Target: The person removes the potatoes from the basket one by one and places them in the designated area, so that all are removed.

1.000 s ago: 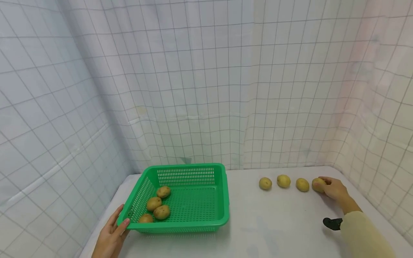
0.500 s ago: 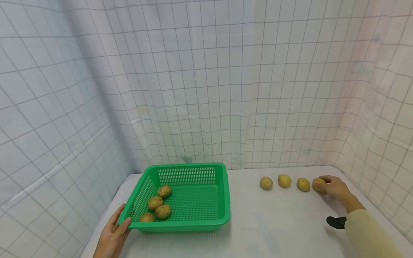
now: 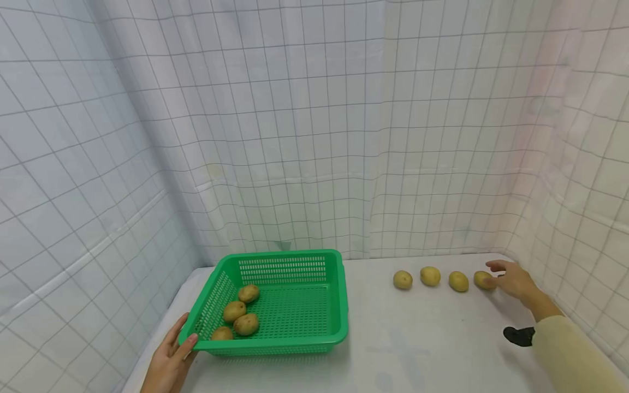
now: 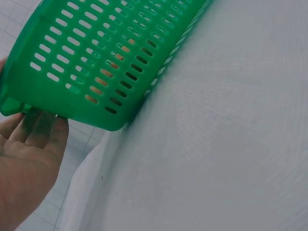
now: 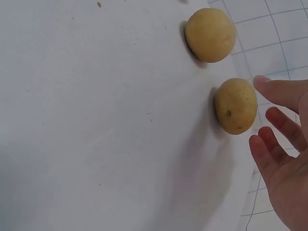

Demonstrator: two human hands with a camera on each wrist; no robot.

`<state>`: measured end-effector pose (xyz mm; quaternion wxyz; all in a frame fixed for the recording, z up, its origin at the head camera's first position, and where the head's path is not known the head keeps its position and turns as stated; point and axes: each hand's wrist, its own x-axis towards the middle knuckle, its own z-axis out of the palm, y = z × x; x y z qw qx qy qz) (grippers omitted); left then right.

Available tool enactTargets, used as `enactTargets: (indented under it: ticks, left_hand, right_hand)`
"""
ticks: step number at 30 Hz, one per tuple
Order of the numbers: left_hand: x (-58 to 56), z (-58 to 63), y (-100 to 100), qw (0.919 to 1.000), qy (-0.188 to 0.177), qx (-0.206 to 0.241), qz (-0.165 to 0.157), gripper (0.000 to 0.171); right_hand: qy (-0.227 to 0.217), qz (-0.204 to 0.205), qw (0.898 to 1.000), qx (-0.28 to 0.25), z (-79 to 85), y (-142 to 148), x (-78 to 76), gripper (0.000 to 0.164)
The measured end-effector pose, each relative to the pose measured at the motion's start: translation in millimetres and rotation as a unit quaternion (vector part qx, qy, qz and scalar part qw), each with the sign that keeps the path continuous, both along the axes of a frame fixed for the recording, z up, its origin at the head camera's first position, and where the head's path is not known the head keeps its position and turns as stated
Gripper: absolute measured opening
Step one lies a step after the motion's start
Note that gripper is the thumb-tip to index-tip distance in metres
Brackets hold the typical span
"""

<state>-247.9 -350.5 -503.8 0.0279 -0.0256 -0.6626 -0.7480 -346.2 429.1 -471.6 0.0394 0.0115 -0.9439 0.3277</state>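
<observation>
My left hand point(image 3: 168, 357) grips the near left corner of a green plastic basket point(image 3: 275, 343), thumb over the rim and fingers under it in the left wrist view. Several brown potatoes point(image 3: 234, 311) lie in the basket's left part. At the right, a row of yellowish potatoes point(image 3: 430, 276) sits on the white table. Beside the rightmost potato point(image 3: 484, 280) is my right hand point(image 3: 513, 281), its fingers spread and relaxed. In the right wrist view a gap shows between these fingers and that potato point(image 5: 236, 106), and nothing is held.
White grid-patterned sheets point(image 3: 304, 136) enclose the table point(image 3: 393, 349) at the back and both sides. A black wrist-camera piece point(image 3: 519, 336) sticks out from the right sleeve point(image 3: 570, 355). The basket's right half shows its bare slotted floor.
My right hand has let go of the rightmost potato and drawn slightly back to the right, its fingers opening. The left hand still grips the basket's corner.
</observation>
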Motion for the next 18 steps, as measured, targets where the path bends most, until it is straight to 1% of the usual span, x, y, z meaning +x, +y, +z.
enactTargets:
  ticks: [3, 6, 12, 18]
  left_hand:
    - [-0.7, 0.6, 0, 0.9997, -0.02, -0.013, 0.007, 0.083]
    - [-0.9, 0.2, 0, 0.9998, -0.015, -0.009, 0.007, 0.082]
    - [-0.8, -0.5, -1, 0.9999, -0.013, 0.002, 0.007, 0.084]
    - [-0.5, -0.9, 0, 0.9999, -0.009, 0.004, 0.005, 0.083]
  right_hand:
    - [0.001, 0.009, 1.0, -0.001, 4.7, -2, 0.1, 0.062]
    - [-0.004, 0.016, 1.0, -0.01, 9.4, -8, -2.2, 0.062]
    - [0.006, 0.033, 0.999, -0.027, 17.6, -23, -6.8, 0.059]
    - [0.001, 0.036, 0.999, -0.028, 21.7, -42, -13.9, 0.057]
